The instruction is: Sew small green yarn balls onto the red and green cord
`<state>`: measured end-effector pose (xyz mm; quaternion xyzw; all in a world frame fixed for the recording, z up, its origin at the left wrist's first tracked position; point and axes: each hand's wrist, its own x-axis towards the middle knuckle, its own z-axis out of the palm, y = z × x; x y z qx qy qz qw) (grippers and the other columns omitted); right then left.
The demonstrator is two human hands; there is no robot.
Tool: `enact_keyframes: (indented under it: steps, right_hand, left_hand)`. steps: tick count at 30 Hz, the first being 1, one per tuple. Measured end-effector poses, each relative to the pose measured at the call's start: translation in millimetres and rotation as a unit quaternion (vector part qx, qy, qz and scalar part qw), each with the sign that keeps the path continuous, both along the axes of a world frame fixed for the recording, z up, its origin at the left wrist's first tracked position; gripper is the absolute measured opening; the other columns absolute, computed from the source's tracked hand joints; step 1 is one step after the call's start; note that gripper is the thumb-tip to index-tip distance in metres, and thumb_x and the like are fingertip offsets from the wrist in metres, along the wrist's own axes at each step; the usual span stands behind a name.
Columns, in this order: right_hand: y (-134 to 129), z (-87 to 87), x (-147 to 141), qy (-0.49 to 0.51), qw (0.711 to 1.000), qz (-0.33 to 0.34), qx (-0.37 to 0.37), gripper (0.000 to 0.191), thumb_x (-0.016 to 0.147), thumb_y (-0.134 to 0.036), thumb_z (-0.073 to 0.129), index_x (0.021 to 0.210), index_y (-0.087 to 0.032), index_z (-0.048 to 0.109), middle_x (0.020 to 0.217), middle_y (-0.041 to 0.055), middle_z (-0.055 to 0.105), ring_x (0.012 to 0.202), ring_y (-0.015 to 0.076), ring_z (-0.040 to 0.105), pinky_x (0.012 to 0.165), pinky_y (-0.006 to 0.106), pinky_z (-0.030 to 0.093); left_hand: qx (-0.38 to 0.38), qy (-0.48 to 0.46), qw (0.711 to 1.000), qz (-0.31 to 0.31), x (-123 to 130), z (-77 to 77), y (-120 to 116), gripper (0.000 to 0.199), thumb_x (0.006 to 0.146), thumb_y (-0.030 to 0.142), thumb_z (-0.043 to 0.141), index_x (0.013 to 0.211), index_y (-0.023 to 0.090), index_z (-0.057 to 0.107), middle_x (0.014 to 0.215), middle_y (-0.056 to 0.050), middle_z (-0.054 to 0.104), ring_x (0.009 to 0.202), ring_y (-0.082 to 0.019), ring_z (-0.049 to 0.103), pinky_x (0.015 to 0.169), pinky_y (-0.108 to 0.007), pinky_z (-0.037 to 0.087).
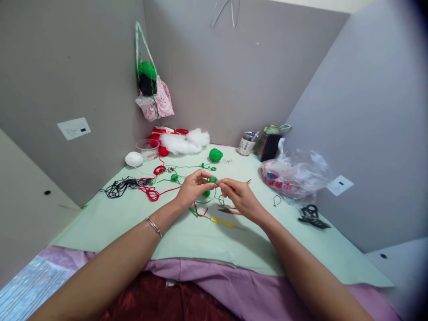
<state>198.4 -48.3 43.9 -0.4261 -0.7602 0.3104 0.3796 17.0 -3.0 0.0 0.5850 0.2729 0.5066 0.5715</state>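
Note:
Over the middle of the table, my left hand [191, 189] pinches a small green crocheted piece [212, 179] between thumb and fingers. My right hand [242, 197] is closed at the right side of that piece, its fingertips pressed together; what lies between them is too small to make out. Just below hangs or lies another small green ball [206, 193], partly covered by the left hand. A crochet hook with a yellow handle [222, 222] lies nearer to me. Thread snips [230, 209] rest under the right hand, partly hidden by it.
Left of my hands are tangled black yarn [125, 186], red yarn [150, 193] and a white yarn ball [133, 158]. Behind lie white stuffing [185, 141] and a green yarn ball [216, 155]. At right are a can [247, 144], a plastic bag [294, 176] and a black hair claw [313, 217].

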Motion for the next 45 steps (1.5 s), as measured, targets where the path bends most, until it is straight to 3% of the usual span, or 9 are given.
enact_keyframes:
  steps: [5, 8, 10, 12, 15, 21, 27, 33, 45]
  right_hand:
    - [-6.8, 2.0, -1.1, 0.036, 0.994, -0.062, 0.081, 0.031, 0.096, -0.043, 0.047, 0.111, -0.025, 0.068, 0.104, 0.0058, 0.064, 0.054, 0.0103, 0.047, 0.063, 0.030, 0.042]
    - [-7.5, 6.5, 1.3, 0.055, 0.989, -0.111, 0.074, 0.033, 0.096, -0.044, 0.046, 0.113, -0.023, 0.065, 0.069, -0.0001, 0.057, 0.051, 0.0115, 0.039, 0.058, 0.029, 0.037]
    - [-6.7, 9.6, 2.8, 0.072, 0.993, -0.089, 0.011, 0.032, 0.096, -0.045, 0.046, 0.105, -0.020, 0.064, 0.056, -0.0043, 0.042, 0.051, 0.0119, 0.036, 0.054, 0.027, 0.032]
    - [-5.5, 11.4, 3.4, 0.093, 0.993, -0.039, -0.066, 0.029, 0.095, -0.043, 0.046, 0.098, -0.019, 0.061, 0.057, -0.0050, 0.038, 0.051, 0.0109, 0.033, 0.050, 0.026, 0.026]
    - [-3.7, 9.9, 1.9, 0.108, 0.985, 0.025, -0.132, 0.026, 0.092, -0.040, 0.049, 0.096, -0.018, 0.061, 0.063, -0.0031, 0.047, 0.050, 0.0091, 0.031, 0.047, 0.025, 0.023]
    - [-1.0, -3.3, -6.3, 0.149, 0.981, 0.015, -0.121, 0.023, 0.089, -0.043, 0.056, 0.093, -0.020, 0.057, 0.074, 0.0017, 0.065, 0.051, 0.0110, 0.050, 0.050, 0.026, 0.039]
    - [2.1, -8.7, -4.1, 0.069, 0.992, -0.095, 0.037, 0.016, 0.083, -0.036, 0.068, 0.077, -0.021, 0.070, 0.075, 0.0034, 0.061, 0.063, 0.0142, 0.047, 0.059, 0.029, 0.038]
    - [4.7, -11.8, -5.3, 0.106, 0.988, -0.105, -0.041, 0.019, 0.080, -0.038, 0.069, 0.080, -0.019, 0.070, 0.063, 0.0007, 0.054, 0.057, 0.0133, 0.042, 0.051, 0.028, 0.033]
    - [4.9, -13.6, -7.4, 0.099, 0.990, -0.093, -0.046, 0.022, 0.082, -0.037, 0.065, 0.080, -0.015, 0.068, 0.059, -0.0019, 0.050, 0.053, 0.0095, 0.039, 0.048, 0.024, 0.031]
  left_hand:
    - [0.010, -0.044, 0.998, 0.037, -3.3, 5.3, 3.1, 0.037, 0.070, 0.028, 0.078, 0.099, 0.018, 0.058, 0.103, -0.004, 0.067, 0.087, -0.015, 0.066, 0.085, -0.032, 0.051]
    - [0.018, -0.061, 0.997, 0.053, -4.9, 9.1, 3.7, 0.041, 0.069, 0.025, 0.078, 0.105, 0.020, 0.058, 0.108, -0.003, 0.065, 0.089, -0.014, 0.065, 0.089, -0.033, 0.050]
    - [0.019, -0.053, 0.997, 0.054, -5.5, 10.3, 3.4, 0.038, 0.070, 0.026, 0.077, 0.104, 0.019, 0.061, 0.106, -0.004, 0.066, 0.089, -0.015, 0.065, 0.089, -0.033, 0.050]
    - [0.015, -0.045, 0.998, 0.052, -5.8, 10.4, 2.8, 0.034, 0.071, 0.028, 0.077, 0.101, 0.018, 0.064, 0.103, -0.004, 0.067, 0.088, -0.015, 0.064, 0.089, -0.033, 0.049]
    - [0.000, -0.039, 0.998, 0.043, -5.7, 9.4, 2.2, 0.036, 0.070, 0.029, 0.078, 0.101, 0.018, 0.065, 0.102, -0.004, 0.068, 0.088, -0.015, 0.065, 0.089, -0.034, 0.050]
    - [-0.004, -0.025, 0.999, 0.030, -5.1, 9.0, 0.8, 0.038, 0.070, 0.030, 0.078, 0.102, 0.017, 0.063, 0.100, -0.004, 0.069, 0.089, -0.017, 0.066, 0.088, -0.034, 0.050]
    - [0.005, -0.021, 0.999, 0.037, -4.4, 9.0, 0.2, 0.034, 0.070, 0.028, 0.078, 0.098, 0.017, 0.063, 0.091, -0.002, 0.066, 0.084, -0.015, 0.065, 0.084, -0.032, 0.050]
    - [-0.010, -0.029, 0.999, 0.030, -3.6, 10.1, -0.6, 0.034, 0.068, 0.028, 0.079, 0.097, 0.016, 0.064, 0.092, -0.003, 0.067, 0.086, -0.016, 0.064, 0.085, -0.032, 0.049]
    - [-0.016, -0.046, 0.999, 0.007, -0.4, 3.4, 0.7, 0.034, 0.067, 0.026, 0.082, 0.094, 0.015, 0.063, 0.087, -0.002, 0.067, 0.082, -0.013, 0.063, 0.077, -0.028, 0.050]
